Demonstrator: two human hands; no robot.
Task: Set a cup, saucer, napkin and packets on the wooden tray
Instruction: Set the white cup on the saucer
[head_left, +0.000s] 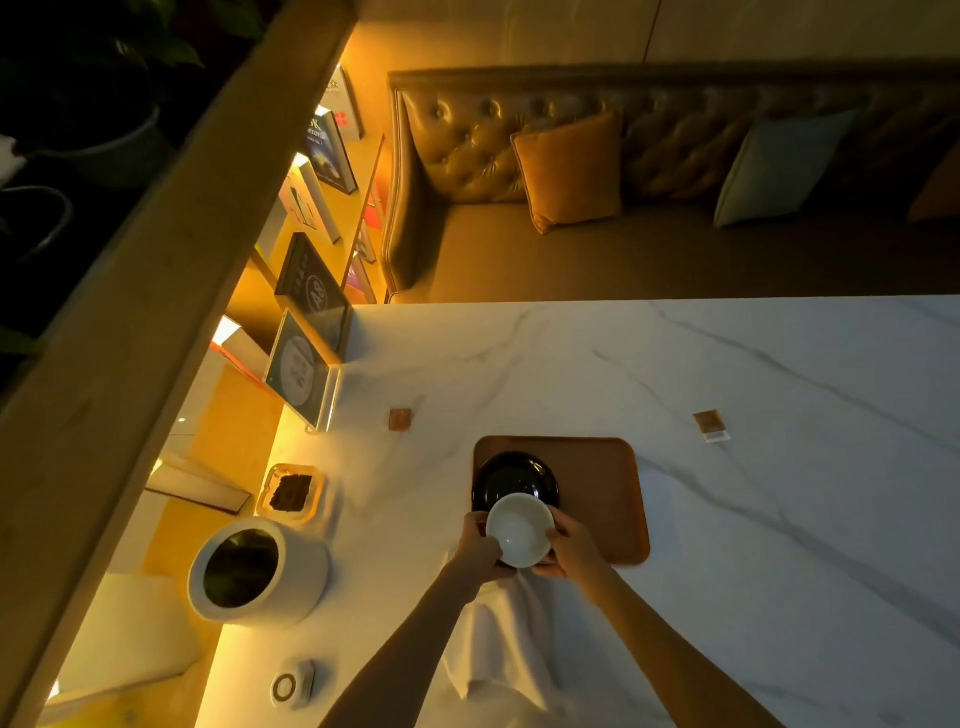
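Observation:
A wooden tray (597, 478) lies on the white marble table. A black saucer (511, 475) sits on the tray's left part. Both hands hold a white cup (519, 530) over the tray's near left corner, just in front of the saucer: my left hand (480, 548) grips its left side, my right hand (569, 545) its right side. A white napkin (498, 639) lies crumpled on the table under my forearms. One brown packet (400, 419) lies beyond the tray to the left, another packet (711, 425) to the right.
A white plant pot (291, 577) stands at the table's left edge, with a small dish of dark bits (291, 491) behind it and an acrylic sign (306, 374) further back. A small round device (293, 686) lies near the front. A tufted sofa with cushions (571, 171) faces the table.

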